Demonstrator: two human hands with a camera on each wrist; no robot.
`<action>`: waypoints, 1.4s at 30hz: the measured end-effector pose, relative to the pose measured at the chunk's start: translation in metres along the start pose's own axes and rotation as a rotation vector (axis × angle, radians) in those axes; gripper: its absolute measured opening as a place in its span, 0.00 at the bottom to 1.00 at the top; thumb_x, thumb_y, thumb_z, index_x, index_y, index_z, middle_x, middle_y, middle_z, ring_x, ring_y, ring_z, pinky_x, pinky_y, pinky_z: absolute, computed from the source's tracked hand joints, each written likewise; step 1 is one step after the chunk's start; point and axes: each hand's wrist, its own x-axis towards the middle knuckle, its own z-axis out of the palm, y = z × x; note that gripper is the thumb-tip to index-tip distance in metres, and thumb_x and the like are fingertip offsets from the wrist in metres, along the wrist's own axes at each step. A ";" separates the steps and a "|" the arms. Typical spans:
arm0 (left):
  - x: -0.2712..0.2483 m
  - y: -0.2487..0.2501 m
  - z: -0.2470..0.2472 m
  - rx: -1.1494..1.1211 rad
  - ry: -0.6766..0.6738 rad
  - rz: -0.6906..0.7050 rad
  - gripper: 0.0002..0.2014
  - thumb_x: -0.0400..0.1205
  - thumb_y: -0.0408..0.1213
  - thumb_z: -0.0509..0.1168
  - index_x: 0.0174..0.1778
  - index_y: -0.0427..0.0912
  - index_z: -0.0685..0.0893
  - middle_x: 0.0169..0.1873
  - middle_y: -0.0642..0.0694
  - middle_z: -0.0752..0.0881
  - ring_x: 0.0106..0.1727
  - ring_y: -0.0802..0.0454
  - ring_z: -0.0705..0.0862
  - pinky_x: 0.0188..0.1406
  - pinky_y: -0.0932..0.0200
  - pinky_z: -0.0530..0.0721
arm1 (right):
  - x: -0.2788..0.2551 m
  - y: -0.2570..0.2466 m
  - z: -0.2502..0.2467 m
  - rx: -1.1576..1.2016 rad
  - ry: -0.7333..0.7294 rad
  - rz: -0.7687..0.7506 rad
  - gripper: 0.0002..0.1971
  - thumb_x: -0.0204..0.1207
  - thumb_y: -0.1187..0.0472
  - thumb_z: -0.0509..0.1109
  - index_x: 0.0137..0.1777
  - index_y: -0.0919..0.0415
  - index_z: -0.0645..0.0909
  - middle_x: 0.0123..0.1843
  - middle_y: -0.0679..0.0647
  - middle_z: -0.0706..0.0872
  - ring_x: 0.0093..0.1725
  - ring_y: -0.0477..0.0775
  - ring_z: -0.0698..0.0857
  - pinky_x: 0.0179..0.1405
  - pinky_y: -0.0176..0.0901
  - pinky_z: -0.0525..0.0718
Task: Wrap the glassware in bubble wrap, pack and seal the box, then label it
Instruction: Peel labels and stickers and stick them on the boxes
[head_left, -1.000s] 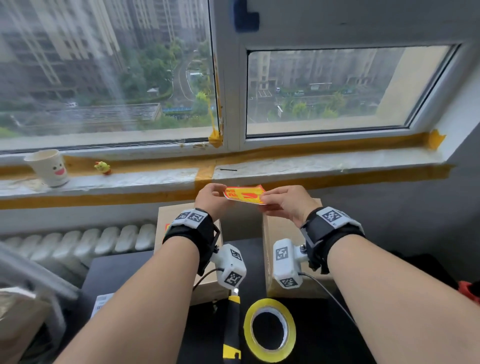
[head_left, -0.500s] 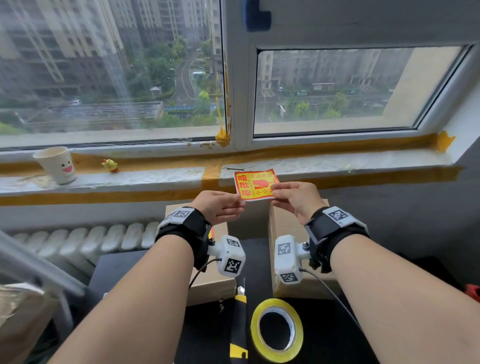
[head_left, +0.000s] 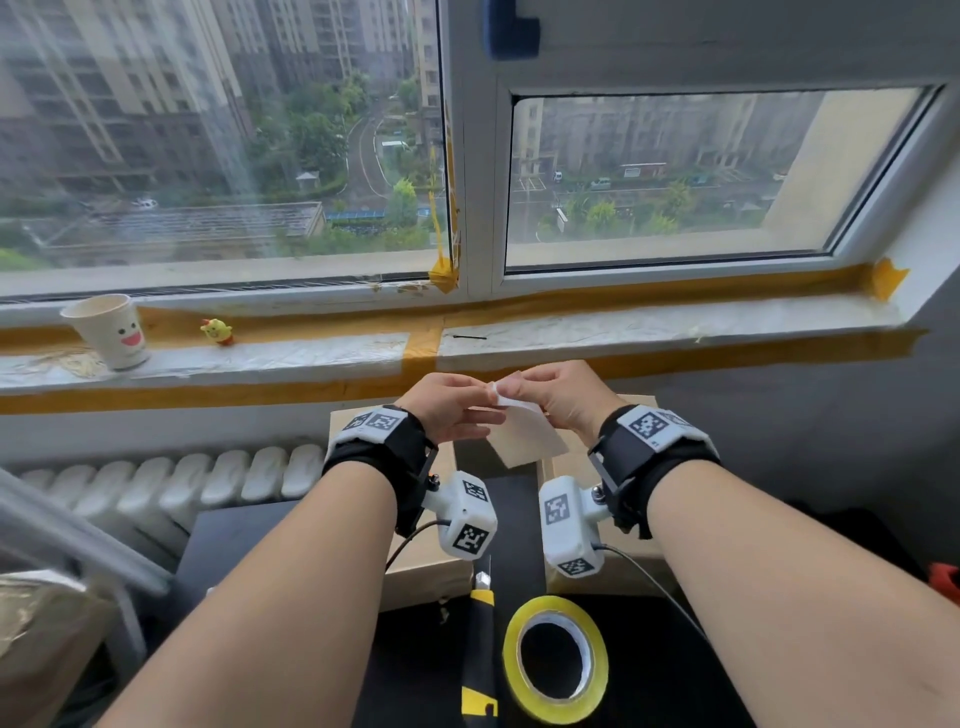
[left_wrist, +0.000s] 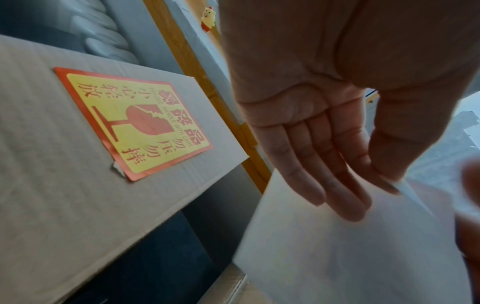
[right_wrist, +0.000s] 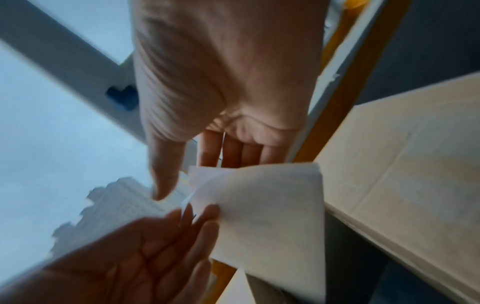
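Note:
Both hands hold a fragile label (head_left: 524, 431) in front of the sill, its white back turned toward me. My left hand (head_left: 485, 410) pinches its upper corner between thumb and fingers (left_wrist: 324, 174). My right hand (head_left: 511, 387) pinches the same corner from the other side, thumb (right_wrist: 163, 174) in front and fingers behind the label's white back (right_wrist: 259, 205). Below stand two closed cardboard boxes. The left box (head_left: 415, 566) carries a stuck red-and-yellow fragile label (left_wrist: 135, 121). The right box (head_left: 618, 571) shows a bare top (right_wrist: 415, 164).
A yellow tape roll (head_left: 556, 660) and a yellow-black utility knife (head_left: 480, 649) lie on the dark table (head_left: 249, 540) near me. A paper cup (head_left: 109, 332) and a small chick toy (head_left: 217, 331) stand on the sill at left. A radiator (head_left: 171, 483) sits below it.
The label has been turned over: its printed face showed before, its white back shows now. Both hands have drawn together at its upper corner and dropped slightly.

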 end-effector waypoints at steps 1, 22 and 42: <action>0.000 0.001 0.001 0.003 -0.008 0.004 0.02 0.82 0.29 0.67 0.46 0.36 0.84 0.43 0.39 0.89 0.42 0.51 0.90 0.44 0.59 0.88 | 0.001 -0.001 0.000 -0.023 0.024 -0.011 0.12 0.66 0.50 0.82 0.46 0.54 0.92 0.47 0.54 0.92 0.50 0.56 0.88 0.54 0.55 0.87; -0.048 -0.033 -0.151 -0.207 0.708 -0.083 0.07 0.80 0.30 0.51 0.39 0.38 0.73 0.33 0.41 0.83 0.28 0.49 0.85 0.25 0.62 0.77 | 0.020 -0.035 0.064 0.215 0.169 -0.051 0.08 0.80 0.58 0.70 0.48 0.62 0.86 0.41 0.60 0.91 0.32 0.54 0.88 0.37 0.45 0.89; -0.054 -0.180 -0.209 -0.193 0.568 -0.604 0.15 0.89 0.28 0.46 0.39 0.32 0.72 0.62 0.38 0.83 0.34 0.50 0.80 0.39 0.53 0.78 | 0.037 0.001 0.160 0.146 0.058 0.055 0.20 0.75 0.68 0.74 0.67 0.62 0.80 0.54 0.59 0.89 0.47 0.55 0.91 0.48 0.49 0.90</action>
